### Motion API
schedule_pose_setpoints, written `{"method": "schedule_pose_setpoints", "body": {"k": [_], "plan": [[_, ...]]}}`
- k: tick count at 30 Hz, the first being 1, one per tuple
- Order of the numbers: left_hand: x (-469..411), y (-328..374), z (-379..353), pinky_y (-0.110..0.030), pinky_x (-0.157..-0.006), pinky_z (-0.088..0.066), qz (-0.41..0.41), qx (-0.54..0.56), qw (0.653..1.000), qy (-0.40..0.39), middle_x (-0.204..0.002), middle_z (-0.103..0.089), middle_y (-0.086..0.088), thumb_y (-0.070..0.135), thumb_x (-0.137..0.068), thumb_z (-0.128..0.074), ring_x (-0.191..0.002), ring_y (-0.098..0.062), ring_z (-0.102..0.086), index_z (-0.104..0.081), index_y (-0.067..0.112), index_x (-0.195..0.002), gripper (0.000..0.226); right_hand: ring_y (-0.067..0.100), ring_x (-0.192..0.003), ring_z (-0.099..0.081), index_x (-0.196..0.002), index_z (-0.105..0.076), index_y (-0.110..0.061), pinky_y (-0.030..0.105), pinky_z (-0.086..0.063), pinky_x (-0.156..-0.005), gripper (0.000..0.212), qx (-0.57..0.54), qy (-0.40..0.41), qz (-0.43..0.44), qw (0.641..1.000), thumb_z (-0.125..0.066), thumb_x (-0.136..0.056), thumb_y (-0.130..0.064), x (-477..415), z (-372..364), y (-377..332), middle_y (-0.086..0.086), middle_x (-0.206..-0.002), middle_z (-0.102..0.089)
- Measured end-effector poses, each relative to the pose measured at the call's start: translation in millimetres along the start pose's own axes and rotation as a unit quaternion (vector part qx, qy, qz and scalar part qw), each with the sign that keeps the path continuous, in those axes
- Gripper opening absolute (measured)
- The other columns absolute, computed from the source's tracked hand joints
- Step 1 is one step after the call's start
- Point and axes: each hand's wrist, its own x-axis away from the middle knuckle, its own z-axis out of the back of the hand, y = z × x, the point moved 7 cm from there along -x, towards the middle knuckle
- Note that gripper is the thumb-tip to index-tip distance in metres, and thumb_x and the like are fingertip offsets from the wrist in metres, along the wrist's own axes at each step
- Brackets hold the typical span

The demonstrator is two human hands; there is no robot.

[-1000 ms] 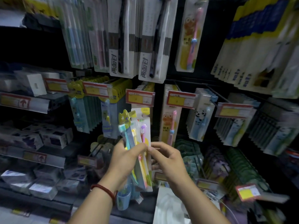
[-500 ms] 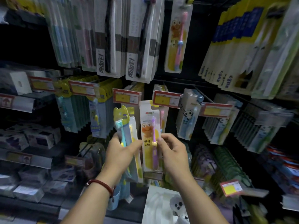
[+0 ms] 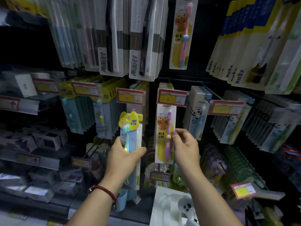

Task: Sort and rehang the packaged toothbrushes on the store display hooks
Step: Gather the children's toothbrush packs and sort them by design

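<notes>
Packs stand upright in both hands. The left hand (image 3: 125, 159) curls fingers and thumb round the teal pack (image 3: 130, 136), yellow header up. Just to its right, the right hand (image 3: 184, 144) pinches the purple pack (image 3: 165, 136) by its right edge at mid-height. That pack's top meets the tag (image 3: 171, 97) straight above. The hook behind the tag is hidden, so I cannot tell whether the pack hangs yet. The right hand is the nearer one.

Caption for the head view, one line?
Left hand grips a teal toothbrush pack while right hand pinches a purple toothbrush pack below a price tag.
</notes>
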Motion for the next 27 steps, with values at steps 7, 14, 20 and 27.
{"method": "schedule_pose_setpoints", "body": {"k": [7, 14, 20, 27], "plan": [[-4.3, -10.2, 4.7, -0.05, -0.089, -0.061, 0.035, 0.058, 0.998, -0.012, -0.096, -0.079, 0.003, 0.026, -0.072, -0.094, -0.088, -0.02, -0.076, -0.068, 0.025, -0.107, 0.044, 0.006, -0.093, -0.059, -0.103, -0.063, -0.025, 0.014, -0.043, -0.072, 0.006, 0.107, 0.085, 0.079, 0.987, -0.062, -0.099, -0.02, 8.3, 17.6, 0.8, -0.004, -0.103, -0.062], [-6.3, -12.0, 13.2, -0.048, -0.084, -0.062, 0.047, 0.122, 0.991, 0.017, -0.09, -0.079, -0.001, 0.02, -0.072, -0.094, -0.084, -0.023, -0.076, -0.069, 0.019, -0.102, 0.039, 0.016, -0.075, -0.069, -0.091, -0.071, -0.026, 0.035, -0.06, -0.071, 0.014, 0.082, -0.196, 0.059, 0.975, -0.069, -0.094, -0.013, 31.9, -43.0, 13.8, -0.001, -0.084, -0.072], [-8.1, -14.0, 19.9, -0.052, -0.084, -0.063, 0.052, 0.14, 0.989, 0.014, -0.089, -0.08, -0.005, 0.026, -0.064, -0.094, -0.084, -0.027, -0.078, -0.069, 0.015, -0.106, 0.049, 0.012, -0.066, -0.065, -0.098, -0.071, -0.012, 0.027, -0.053, -0.059, 0.008, 0.027, -0.299, -0.043, 0.953, -0.075, -0.091, -0.013, 51.4, -75.5, 33.2, 0.004, -0.077, -0.068], [-8.6, -15.0, 29.0, -0.043, -0.074, -0.062, 0.044, 0.137, 0.989, 0.018, -0.086, -0.079, -0.005, 0.028, -0.06, -0.091, -0.079, -0.024, -0.077, -0.068, 0.017, -0.107, 0.054, 0.012, -0.062, -0.061, -0.084, -0.07, -0.017, 0.035, -0.055, -0.059, 0.01, 0.02, -0.307, -0.037, 0.951, -0.078, -0.089, -0.012, 57.8, -95.9, 34.2, -0.004, -0.067, -0.063]]}}
